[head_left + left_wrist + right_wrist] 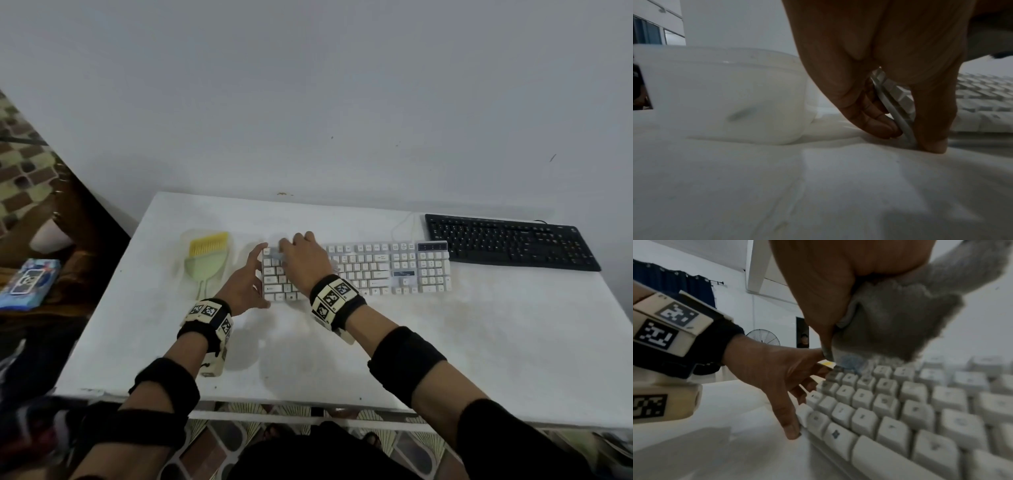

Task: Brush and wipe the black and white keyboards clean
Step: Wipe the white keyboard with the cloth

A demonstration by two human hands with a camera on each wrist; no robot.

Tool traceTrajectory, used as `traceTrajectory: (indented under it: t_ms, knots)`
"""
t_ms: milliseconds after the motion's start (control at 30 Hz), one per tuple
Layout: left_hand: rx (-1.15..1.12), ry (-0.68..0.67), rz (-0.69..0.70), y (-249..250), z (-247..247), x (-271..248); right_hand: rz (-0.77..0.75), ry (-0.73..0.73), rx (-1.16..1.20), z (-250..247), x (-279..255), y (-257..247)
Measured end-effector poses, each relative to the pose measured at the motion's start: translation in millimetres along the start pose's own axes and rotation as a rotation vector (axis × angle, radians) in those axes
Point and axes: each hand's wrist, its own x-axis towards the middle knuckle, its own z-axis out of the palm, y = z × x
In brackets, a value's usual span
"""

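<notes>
We were in the wiping step, on the white keyboard (356, 270), which lay near the middle of the desk (479, 342). Our right hand (303, 260) was curled round a grey fluffy cloth (898, 318) and pressed it onto the keys at the board's far left corner. Our left hand (245, 284) braced the board's left end, thumb at the near corner and fingers (877, 123) against the edge, with the fingers only loosely bent; we judged it a steadying touch and not a full grip. The two hands sat close together but did not touch.

The black keyboard (510, 241) lay at the far right of the desk, just behind the white one's right end, with no hand on it.

Next, as we judged it, the cloth had to travel rightward along the key rows while the left hand kept the board from sliding, and after that the black board needed attention.

We counted two keyboards, one cloth, and one yellow-bristled brush (205, 260), which lay in a clear plastic tray (725, 97) just left of the white board.
</notes>
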Motion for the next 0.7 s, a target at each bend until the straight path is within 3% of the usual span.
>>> traceTrajectory:
  t_ms: [100,367,600,700]
  knots:
    - [0.019,0.016,-0.004,-2.2,0.0,0.0,-0.164,-0.041,-0.003,3.3,7.0,-20.5]
    - [-0.011,-0.01,0.002,-2.6,-1.2,-0.4,0.062,-0.028,-0.036,1.3,-3.6,15.1]
    - [0.01,0.015,0.003,-4.1,0.2,-1.7,-0.141,0.001,0.041,-2.8,11.5,-17.1]
    - [-0.002,0.012,-0.003,-3.4,-0.4,-2.0,-0.148,-0.042,-0.019,1.3,16.0,-20.5]
